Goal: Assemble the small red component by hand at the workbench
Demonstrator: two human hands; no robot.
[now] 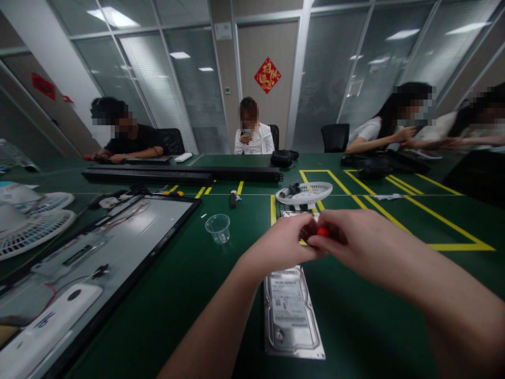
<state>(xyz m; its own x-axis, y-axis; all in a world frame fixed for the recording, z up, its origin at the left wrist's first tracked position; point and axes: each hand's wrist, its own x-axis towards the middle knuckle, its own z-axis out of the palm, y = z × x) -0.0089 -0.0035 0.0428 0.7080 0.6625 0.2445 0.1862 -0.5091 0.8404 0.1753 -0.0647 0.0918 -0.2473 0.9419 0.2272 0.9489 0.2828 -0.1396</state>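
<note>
The hard disk drive [291, 310] lies flat, label up, on the green table [197, 295], directly beneath the two hands and close to the near edge. Its lid is seen in place, so any opening of it is judged not yet done. A small tool with a red tip [322, 231] is held above it: the left hand [282, 245] and right hand [355, 243] are brought together, fingers pinched around it. Whether a bit is fitted cannot be told. Open room is left on the green table to the right; the opened monitor panel [90, 252] crowds the left, with a clear plastic cup [218, 228] and white fan grille [304, 192] beyond.
</note>
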